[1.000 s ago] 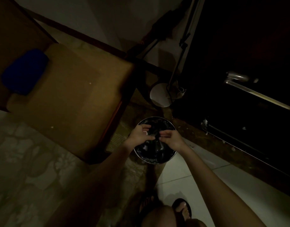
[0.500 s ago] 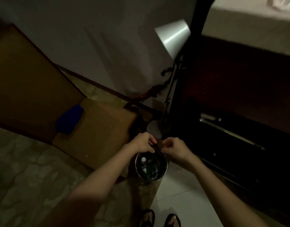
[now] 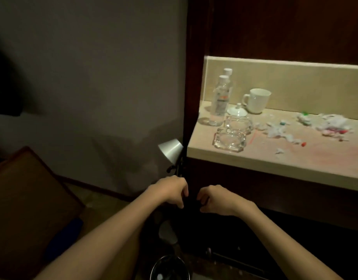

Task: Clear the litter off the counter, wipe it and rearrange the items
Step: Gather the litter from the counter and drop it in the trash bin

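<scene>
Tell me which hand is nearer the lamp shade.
Left. The left hand sits just below the lamp shade, by its stem. The right hand is further right and lower, in front of the dark cabinet.

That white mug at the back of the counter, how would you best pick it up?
Take the white mug by its handle, which sticks out to the left, toward the water bottles. The mug stands upright with its mouth open upward, so a hand could come from the front-left and curl fingers round the loop. The lid and glass ashtrays sit close in front, so probably reach in over them.
</scene>
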{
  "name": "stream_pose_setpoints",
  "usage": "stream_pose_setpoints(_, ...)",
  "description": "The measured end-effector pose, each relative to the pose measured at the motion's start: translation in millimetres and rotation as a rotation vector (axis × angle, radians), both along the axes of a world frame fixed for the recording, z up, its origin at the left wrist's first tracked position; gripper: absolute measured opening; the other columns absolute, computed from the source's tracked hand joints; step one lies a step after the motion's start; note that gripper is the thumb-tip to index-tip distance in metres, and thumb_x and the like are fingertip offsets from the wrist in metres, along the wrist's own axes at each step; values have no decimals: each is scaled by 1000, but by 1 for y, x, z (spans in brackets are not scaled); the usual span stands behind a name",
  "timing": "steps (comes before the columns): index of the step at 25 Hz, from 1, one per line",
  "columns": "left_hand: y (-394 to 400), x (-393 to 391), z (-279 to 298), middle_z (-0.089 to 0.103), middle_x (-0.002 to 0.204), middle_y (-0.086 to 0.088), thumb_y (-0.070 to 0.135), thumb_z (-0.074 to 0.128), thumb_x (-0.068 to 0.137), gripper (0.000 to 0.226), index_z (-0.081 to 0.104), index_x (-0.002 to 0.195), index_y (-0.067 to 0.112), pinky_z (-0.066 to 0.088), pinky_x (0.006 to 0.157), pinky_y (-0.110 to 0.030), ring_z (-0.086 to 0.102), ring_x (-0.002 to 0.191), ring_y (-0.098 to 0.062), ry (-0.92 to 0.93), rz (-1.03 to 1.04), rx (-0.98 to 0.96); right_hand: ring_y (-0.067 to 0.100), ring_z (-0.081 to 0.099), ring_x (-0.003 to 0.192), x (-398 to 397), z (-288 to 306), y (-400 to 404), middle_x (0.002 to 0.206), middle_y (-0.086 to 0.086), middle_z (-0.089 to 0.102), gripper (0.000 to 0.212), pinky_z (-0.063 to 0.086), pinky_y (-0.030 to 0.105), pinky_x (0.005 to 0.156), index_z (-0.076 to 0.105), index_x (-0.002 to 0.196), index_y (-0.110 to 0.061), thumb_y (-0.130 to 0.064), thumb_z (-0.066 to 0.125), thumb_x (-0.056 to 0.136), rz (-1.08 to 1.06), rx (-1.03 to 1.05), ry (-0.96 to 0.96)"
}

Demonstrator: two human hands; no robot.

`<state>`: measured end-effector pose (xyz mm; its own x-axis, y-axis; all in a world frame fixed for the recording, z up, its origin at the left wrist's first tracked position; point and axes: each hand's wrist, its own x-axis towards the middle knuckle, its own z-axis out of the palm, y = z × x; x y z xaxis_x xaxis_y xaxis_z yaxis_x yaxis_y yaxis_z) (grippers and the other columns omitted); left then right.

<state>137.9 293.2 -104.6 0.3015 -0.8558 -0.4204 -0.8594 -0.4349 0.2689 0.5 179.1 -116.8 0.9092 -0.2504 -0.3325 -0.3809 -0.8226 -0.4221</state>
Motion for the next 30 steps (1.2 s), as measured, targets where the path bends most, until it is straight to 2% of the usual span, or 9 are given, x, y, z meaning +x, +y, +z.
stream_pose_setpoints(4, -38, -26, 51, 69, 108, 3, 23, 79, 75, 43, 64, 115, 20, 51, 85, -30, 64, 100, -16, -40, -105, -73, 18, 64, 98, -41, 53, -25, 106, 3, 69, 37, 51, 32, 87, 63, 115, -14, -21, 71, 80, -97, -43, -58)
stream_pose_setpoints(9, -100, -61, 83, 69, 113, 1, 21, 77, 77, 44, 63, 119, 17, 48, 82, -25, 63, 102, -16, -61, -221, -117, 19, 63, 96, -94, 82, -79, 106, 4, 69, 36, 48, 28, 80, 64, 115, -13, -23, 71, 81, -187, -91, -98)
stream_pose_setpoints(11, -128, -75, 87, 69, 113, 1, 21, 77, 78, 44, 64, 119, 16, 47, 80, -23, 63, 102, -15, -50, -237, -142, 19, 62, 97, -111, 86, -106, 107, 5, 68, 35, 47, 27, 80, 64, 115, -13, -24, 71, 82, -204, -119, -111)
stream_pose_setpoints(17, -231, -117, 100, 70, 113, 2, 22, 75, 80, 39, 64, 117, 16, 48, 79, -24, 64, 98, -15, -39, -234, -177, 15, 61, 103, -155, 93, -202, 116, 1, 65, 35, 49, 29, 93, 60, 119, -15, -23, 68, 86, -261, -70, -87)
stream_pose_setpoints(25, -347, -153, 100, 70, 110, -3, 18, 75, 81, 36, 66, 114, 11, 46, 69, -20, 62, 85, -13, 17, -176, -301, 14, 62, 99, -194, 103, -325, 112, 0, 66, 32, 51, 30, 90, 62, 117, -14, -24, 66, 87, -242, -79, -113)
stream_pose_setpoints(30, -409, -150, 96, 69, 110, -4, 20, 76, 78, 38, 66, 113, 12, 47, 80, -26, 64, 96, -18, -22, -195, -304, 12, 62, 95, -217, 97, -381, 101, -5, 65, 31, 52, 29, 88, 63, 112, -17, -28, 70, 84, -331, -59, -155)
